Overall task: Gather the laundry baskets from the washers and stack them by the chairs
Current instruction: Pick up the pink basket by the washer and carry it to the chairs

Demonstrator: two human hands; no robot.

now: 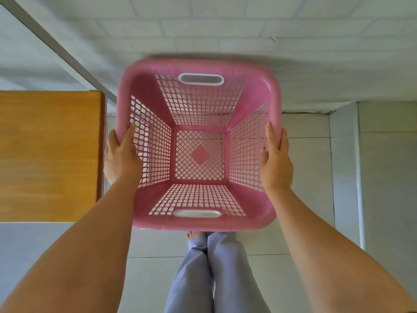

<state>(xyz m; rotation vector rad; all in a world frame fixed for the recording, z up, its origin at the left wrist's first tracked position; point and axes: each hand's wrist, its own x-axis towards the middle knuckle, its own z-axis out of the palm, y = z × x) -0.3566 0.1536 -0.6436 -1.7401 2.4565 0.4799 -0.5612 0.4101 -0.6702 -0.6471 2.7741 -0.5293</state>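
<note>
A pink plastic laundry basket with lattice walls and two white handle slots hangs in front of me, its open top facing the camera and nothing inside. My left hand grips its left rim, thumb hooked inside the wall. On the opposite rim my right hand holds on the same way. The basket is off the floor, above my legs. No washers, chairs or other baskets are in view.
A wooden cabinet or table surface stands close on the left, almost touching my left hand. A white brick wall lies ahead, a white post to the right. Pale floor tiles and my trousered legs are below.
</note>
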